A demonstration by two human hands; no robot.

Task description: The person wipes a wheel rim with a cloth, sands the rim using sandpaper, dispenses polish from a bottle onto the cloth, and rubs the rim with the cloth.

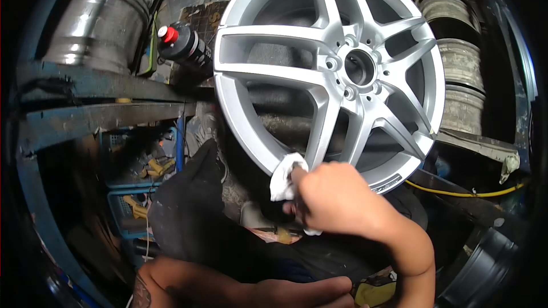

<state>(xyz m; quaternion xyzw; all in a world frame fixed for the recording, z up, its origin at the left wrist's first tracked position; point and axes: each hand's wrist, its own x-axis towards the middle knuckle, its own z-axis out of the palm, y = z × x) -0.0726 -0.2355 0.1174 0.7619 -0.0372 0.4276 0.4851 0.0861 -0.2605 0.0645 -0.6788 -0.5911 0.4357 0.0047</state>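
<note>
A silver alloy wheel rim [274, 71] with paired spokes and a round centre hole stands tilted in front of me. My right hand [331, 197] is closed around a bunched white cloth [281, 179] at the rim's lower edge. The cloth touches the outer lip near the bottom spokes, and my fingers partly hide it. Down at the bottom of the view, my left hand [319, 292] lies low near my lap, away from the wheel. Its fingers look stretched out, though the lower part is cut off by the frame edge.
A dark bottle with a red cap [185, 45] stands left of the wheel. Stacked rims [454, 63] fill the right side. Blue baskets [128, 205] sit on the lower left, beneath a blue metal beam [103, 82]. A yellow hose [474, 194] runs behind on the right.
</note>
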